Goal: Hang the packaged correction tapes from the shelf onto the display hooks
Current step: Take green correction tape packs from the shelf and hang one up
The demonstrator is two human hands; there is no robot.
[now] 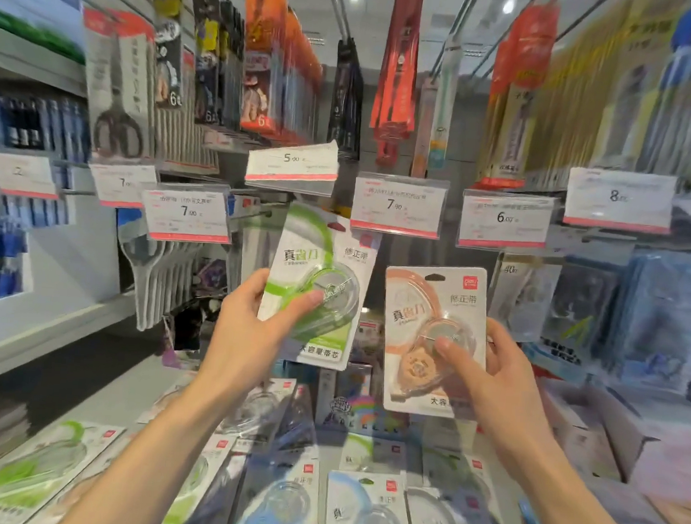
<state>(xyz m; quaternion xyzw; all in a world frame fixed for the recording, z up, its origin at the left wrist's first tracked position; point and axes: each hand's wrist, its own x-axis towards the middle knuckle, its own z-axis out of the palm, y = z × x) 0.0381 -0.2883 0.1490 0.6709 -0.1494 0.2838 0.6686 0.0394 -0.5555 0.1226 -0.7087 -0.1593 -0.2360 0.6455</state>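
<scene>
Left hand (246,316): grip closed on green pack (317,288), thumb across blister, pack raised near hook (253,214) under flipped price tag (291,168). Right hand (487,370): grip pinching orange pack (432,337), held lower. More packs (359,508) lie on shelf below. Step: hanging green pack; next, line up hang hole with hook tip.

Stationery shop, price tags (398,206), hooks of hanging packaged goods (282,73)

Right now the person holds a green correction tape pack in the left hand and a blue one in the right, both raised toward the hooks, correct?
Not quite. The pack in the right hand is orange, not blue, as the head view shows. The left hand does hold the green pack, and both are raised toward the hooks.
</scene>
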